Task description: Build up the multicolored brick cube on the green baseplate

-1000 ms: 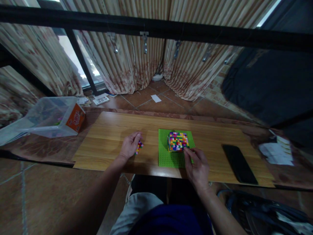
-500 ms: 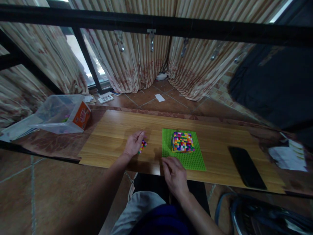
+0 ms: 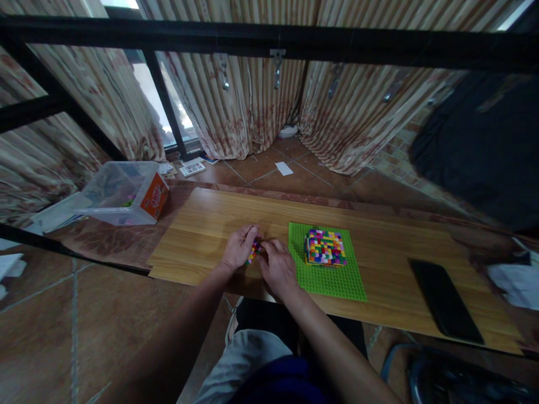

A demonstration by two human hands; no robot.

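A small cluster of multicoloured toy bricks (image 3: 253, 253) shows between my two hands, low over the wooden board. My left hand (image 3: 241, 247) is closed on the cluster, its thumb and fingertips covering part of it. From the right, my right hand (image 3: 278, 267) reaches in with bent fingers at the cluster's edge; what its fingertips pinch is too small to tell. Just right of that hand lies a green baseplate (image 3: 330, 285). On it stands a rectangular block of stacked multicoloured bricks (image 3: 325, 247).
A wooden board (image 3: 391, 269) carries the baseplate, with a black phone-like slab (image 3: 446, 300) at its right. At the left stands a clear plastic box (image 3: 122, 213) with an orange label and a few pieces inside. Beyond, a black rail (image 3: 337, 47) crosses before curtains.
My right hand has moved left and up from the baseplate's near corner to the brick cluster at my left hand. The whole view has shifted slightly, with things appearing farther right.
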